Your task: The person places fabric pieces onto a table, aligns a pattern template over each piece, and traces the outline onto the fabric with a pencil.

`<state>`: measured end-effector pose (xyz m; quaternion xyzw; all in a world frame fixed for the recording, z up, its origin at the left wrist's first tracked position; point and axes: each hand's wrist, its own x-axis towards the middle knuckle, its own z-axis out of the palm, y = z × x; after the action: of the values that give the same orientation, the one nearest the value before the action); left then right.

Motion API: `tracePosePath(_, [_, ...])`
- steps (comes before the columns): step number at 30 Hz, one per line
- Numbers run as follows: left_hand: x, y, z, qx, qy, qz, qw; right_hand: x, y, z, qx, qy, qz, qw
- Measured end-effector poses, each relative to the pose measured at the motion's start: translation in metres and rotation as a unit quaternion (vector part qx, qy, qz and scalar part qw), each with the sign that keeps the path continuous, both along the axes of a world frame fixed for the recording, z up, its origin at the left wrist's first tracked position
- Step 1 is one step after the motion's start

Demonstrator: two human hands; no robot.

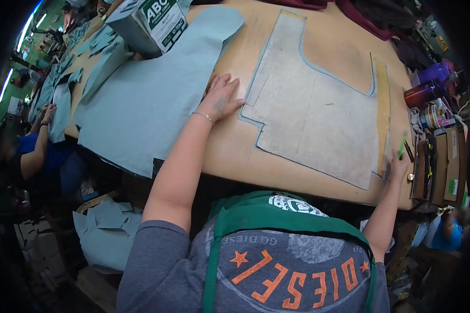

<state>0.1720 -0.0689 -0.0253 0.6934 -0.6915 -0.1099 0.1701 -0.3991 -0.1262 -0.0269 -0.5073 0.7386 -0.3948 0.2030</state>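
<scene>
A worn, pale grey pattern template (pixel 318 109) lies flat on the table, with a thin rim of blue-grey cloth (pixel 259 136) showing under its edges. My left hand (pixel 222 99) rests on the table at the template's left edge, fingers spread, thumb touching that edge. Beside its fingertips lies a large piece of blue-grey cloth (pixel 151 99). At the table's right edge, by a yellowish strip (pixel 383 115) on the template, my right hand (pixel 399 167) is closed on a slim green pen (pixel 402 148). A black pen (pixel 409 152) shows just beyond it; whether the hand touches it I cannot tell.
A box (pixel 154 26) stands on the cloth. Along the right side are a dark tumbler (pixel 422 94), a tub (pixel 431 116) and upright cardboard boxes (pixel 451 161). Dark red cloth (pixel 365 21) lies at the back. Another person (pixel 34 151) works at the left, holding cloth.
</scene>
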Motion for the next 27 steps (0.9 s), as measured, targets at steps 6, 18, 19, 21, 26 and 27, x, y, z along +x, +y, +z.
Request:
tracePosePath(6, [-0.008, -0.018, 0.039, 0.137, -0.066, -0.032, 0.988, 0.158, 0.015, 0.033, -0.113, -0.369, -0.011, 0.922])
tracePosePath(18, [-0.014, -0.032, 0.053, 0.210, -0.162, -0.059, 0.962, 0.388, 0.067, -0.002, 0.065, -0.321, 0.410, 0.851])
tracePosePath(19, [-0.014, -0.032, 0.054, 0.207, -0.164, -0.060, 0.963, 0.391, 0.067, 0.003, 0.052, -0.274, 0.415, 0.866])
tracePosePath(21, [-0.017, -0.034, 0.057, 0.228, -0.171, -0.053, 0.957, 0.396, 0.065, 0.008, 0.038, -0.216, 0.418, 0.882])
tracePosePath(26, [-0.016, -0.033, 0.056, 0.212, -0.168, -0.071, 0.960, 0.395, 0.061, -0.001, 0.022, -0.168, 0.420, 0.892])
tracePosePath(27, [-0.016, -0.033, 0.058, 0.213, -0.169, -0.072, 0.960, 0.389, 0.061, -0.003, 0.018, -0.162, 0.414, 0.895])
